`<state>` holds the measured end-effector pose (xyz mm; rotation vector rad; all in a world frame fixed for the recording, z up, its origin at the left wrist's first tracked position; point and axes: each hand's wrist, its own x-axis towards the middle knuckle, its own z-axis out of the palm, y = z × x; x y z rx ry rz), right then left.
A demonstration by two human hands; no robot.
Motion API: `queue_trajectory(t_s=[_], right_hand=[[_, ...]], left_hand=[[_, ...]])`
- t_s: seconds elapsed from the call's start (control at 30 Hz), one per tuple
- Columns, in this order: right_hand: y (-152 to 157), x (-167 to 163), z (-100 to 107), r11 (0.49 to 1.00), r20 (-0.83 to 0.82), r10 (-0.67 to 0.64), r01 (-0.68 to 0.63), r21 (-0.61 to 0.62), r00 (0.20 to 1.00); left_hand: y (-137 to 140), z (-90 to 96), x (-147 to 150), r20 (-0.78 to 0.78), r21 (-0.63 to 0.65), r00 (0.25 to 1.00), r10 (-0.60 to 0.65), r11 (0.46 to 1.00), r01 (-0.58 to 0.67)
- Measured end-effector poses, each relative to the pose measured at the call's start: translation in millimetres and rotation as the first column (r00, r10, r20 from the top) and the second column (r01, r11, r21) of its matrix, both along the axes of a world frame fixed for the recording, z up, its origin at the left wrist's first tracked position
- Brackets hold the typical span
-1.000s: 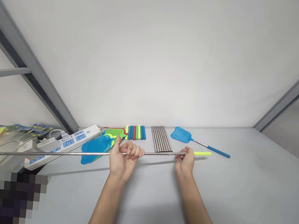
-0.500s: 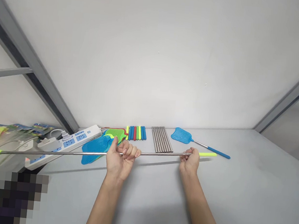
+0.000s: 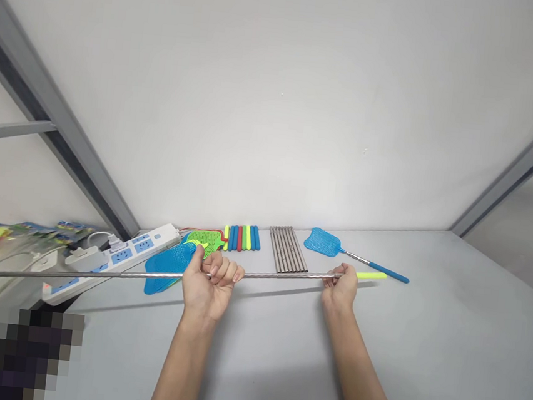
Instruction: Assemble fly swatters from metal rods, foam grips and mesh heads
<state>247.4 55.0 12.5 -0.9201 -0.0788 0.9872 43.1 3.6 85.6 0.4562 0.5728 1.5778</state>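
Observation:
A long telescopic fly swatter point(image 3: 150, 275) with a yellow-green head and grip stretches across the view above the table. My left hand point(image 3: 210, 282) is closed round the middle of its metal rod. My right hand point(image 3: 340, 287) pinches the rod just beside the yellow-green grip point(image 3: 372, 276). The swatter's head is partly cut off at the left edge. Behind my hands lie blue and green swatter heads point(image 3: 168, 266), a row of coloured grips point(image 3: 243, 238), a set of metal rods point(image 3: 289, 250) and a blue fly swatter point(image 3: 323, 242).
A white power strip point(image 3: 149, 243) with plugs lies slantwise on the left. Plastic-wrapped packages point(image 3: 17, 242) are beyond it at the far left. The grey table point(image 3: 442, 330) meets a pale wall point(image 3: 276, 100) at the back, with metal frame posts point(image 3: 67, 112) on either side.
My left hand and the swatter's head have moved left, so more metal rod shows and the head slips further out of view. My right hand stays almost in place by the grip.

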Motion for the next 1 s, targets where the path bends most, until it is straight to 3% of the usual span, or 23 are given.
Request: queue_trajectory(t_s=[0.3, 0.5, 0.67, 0.83, 1.0], right_hand=[[0, 3, -2, 1.000, 0.032, 0.001, -0.001, 0.007, 0.999], [-3, -2, 0, 0.997, 0.051, -0.074, 0.072, 0.042, 0.996], [-8, -14, 7, 0.992, 0.052, 0.008, -0.015, 0.126, 0.999], [-13, -20, 13, 0.972, 0.088, 0.094, -0.111, 0.209, 0.992], [-10, -13, 9, 0.976, 0.088, 0.065, -0.081, 0.204, 0.994]], left_hand=[[-1, 0.1, 5, -0.006, -0.010, 1.000, -0.003, 1.000, 0.003], [0, -1.7, 11, 0.030, 0.039, 0.999, 0.022, 0.999, -0.023], [-1, -1.7, 14, 0.049, 0.095, 0.998, 0.032, 0.995, -0.037], [-1, -1.9, 18, 0.054, 0.074, 0.999, 0.006, 0.997, -0.010], [-1, -0.4, 17, 0.038, 0.042, 0.998, -0.041, 0.998, 0.039]])
